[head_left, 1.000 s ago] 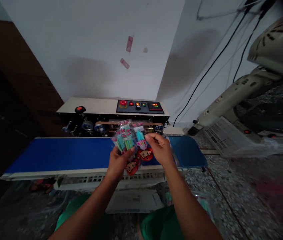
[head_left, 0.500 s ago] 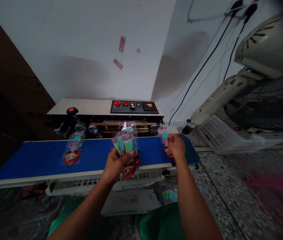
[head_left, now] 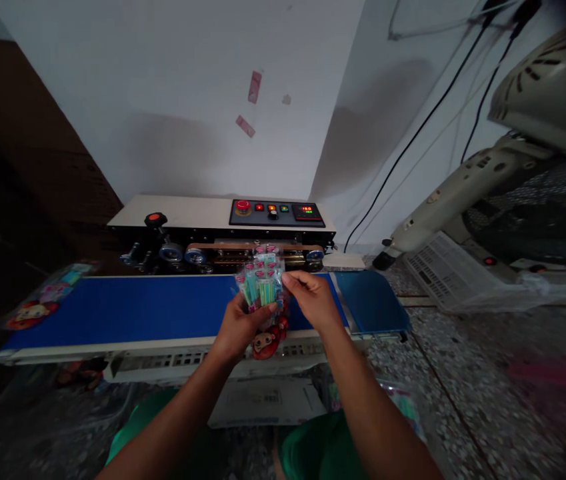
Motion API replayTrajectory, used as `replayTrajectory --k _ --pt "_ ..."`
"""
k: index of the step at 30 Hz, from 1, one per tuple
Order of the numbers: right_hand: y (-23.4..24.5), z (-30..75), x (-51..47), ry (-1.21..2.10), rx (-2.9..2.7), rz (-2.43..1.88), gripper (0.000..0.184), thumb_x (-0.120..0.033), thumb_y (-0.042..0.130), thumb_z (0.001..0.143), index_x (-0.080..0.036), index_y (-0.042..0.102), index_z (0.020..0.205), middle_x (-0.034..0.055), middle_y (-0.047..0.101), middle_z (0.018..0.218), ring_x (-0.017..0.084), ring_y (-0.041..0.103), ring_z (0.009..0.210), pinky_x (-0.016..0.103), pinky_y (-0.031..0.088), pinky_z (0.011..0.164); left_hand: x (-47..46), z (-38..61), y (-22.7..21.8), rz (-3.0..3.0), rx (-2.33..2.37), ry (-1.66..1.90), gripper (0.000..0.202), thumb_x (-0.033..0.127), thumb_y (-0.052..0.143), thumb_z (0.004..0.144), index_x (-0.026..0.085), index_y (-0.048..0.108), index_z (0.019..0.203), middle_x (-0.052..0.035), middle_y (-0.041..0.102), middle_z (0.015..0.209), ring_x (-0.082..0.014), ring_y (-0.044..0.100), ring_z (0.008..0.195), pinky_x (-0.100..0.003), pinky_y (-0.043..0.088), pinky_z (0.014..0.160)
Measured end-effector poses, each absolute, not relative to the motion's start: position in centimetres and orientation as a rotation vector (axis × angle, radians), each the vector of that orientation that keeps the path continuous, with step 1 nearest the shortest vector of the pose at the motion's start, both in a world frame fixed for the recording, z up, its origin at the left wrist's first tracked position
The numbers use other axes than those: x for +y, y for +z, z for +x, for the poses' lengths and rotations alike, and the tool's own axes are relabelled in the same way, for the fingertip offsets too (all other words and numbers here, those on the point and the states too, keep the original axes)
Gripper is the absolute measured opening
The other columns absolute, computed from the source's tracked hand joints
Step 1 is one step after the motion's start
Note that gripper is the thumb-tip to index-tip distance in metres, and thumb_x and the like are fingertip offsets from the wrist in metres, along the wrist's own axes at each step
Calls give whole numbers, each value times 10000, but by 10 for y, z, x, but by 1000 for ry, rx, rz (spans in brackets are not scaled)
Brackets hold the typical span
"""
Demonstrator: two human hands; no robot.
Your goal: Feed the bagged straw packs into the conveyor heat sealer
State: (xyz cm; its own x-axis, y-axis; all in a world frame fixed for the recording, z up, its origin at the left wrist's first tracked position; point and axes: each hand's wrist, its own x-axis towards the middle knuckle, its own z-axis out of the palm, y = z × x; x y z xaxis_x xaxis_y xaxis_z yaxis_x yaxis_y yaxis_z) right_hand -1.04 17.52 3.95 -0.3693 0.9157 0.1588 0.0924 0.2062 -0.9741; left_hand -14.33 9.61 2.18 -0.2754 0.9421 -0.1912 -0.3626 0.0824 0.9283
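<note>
My left hand (head_left: 243,327) grips a fanned bundle of clear plastic packets (head_left: 264,283), held over the belt's front edge. Inside are pale green and yellow striped sticks, pink-topped pieces and red-haired cartoon figures. At the bundle's right edge, my right hand (head_left: 310,297) has its thumb and forefinger closed on the side of a packet. Beneath both hands runs the blue conveyor belt (head_left: 153,303) of a sealing machine. Another packet (head_left: 47,300) with a cartoon figure lies at the belt's left end, partly past its edge.
Behind the belt stand the sealer's rollers (head_left: 195,255) and a control panel (head_left: 277,213) with a red button and lit display. A white carton (head_left: 267,403) is below the belt. More packets (head_left: 405,407) lie low at the right. A white crate (head_left: 443,273) sits on the floor.
The packet on the belt has travelled left to its end. My right hand has left the packet at the belt's right end and come left to the bundle. The view has shifted slightly.
</note>
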Motion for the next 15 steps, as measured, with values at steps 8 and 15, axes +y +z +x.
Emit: replayTrajectory --k 8,15 --pt "32 -11 179 1453 -1367 -853 239 -426 644 758 -220 716 858 5 696 825 163 605 798 285 459 752 94 -139 27 693 1131 1442 420 255 803 604 154 653 983 -72 727 948 -208 680 774 -323 530 738" --pt "28 -16 181 1494 -1028 -842 173 -360 729 669 -219 718 769 -22 689 753 143 605 742 283 457 743 95 -132 25 697 1095 1410 419 255 798 616 139 638 985 -78 726 925 -209 676 770 -324 533 722"
